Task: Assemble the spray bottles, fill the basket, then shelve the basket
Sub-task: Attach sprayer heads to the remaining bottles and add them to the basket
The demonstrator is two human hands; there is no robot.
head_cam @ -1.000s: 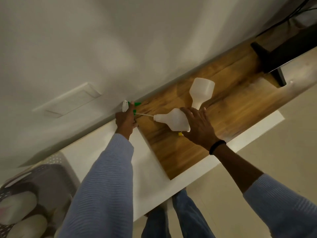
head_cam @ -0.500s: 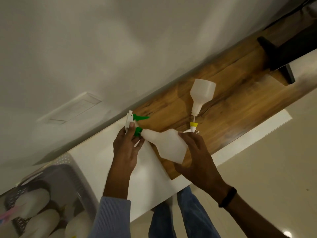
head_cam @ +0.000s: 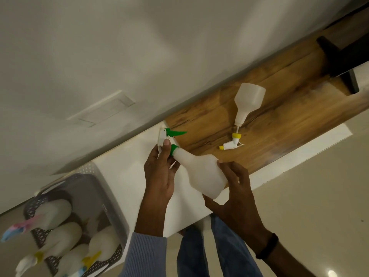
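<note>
Head view, tilted hard, looks down on a grey perforated basket (head_cam: 111,198) at the lower left, sitting on the white counter (head_cam: 123,176). Several white spray bottles (head_cam: 60,234) lie packed inside it on their sides, their trigger heads turned toward the lower left corner of the frame; two show yellow triggers, and one has a pink-and-blue head (head_cam: 20,229) that sticks out over the basket's rim. How many bottles lie underneath I cannot tell.

Up in the air above the counter, the two hands share one white bottle with a green collar (head_cam: 201,174). Its long axis runs diagonally, neck toward the upper left and base toward the lower right. The left hand (head_cam: 159,176) is closed around the green-and-white trigger head (head_cam: 166,136) at the neck, thumb pressed along the white part, with the green lever pointing right. The right hand (head_cam: 235,188) cups the bottle's base, fingers curled around its lower side.

Further right, on the wood-grain worktop (head_cam: 279,124), a second white bottle (head_cam: 248,100) lies flat and well apart from the hands. Its base points up and right, its neck down and left. A yellow-collared trigger head (head_cam: 232,141) lies just beyond that neck, its dip tube reaching into the opening, not seated.
</note>
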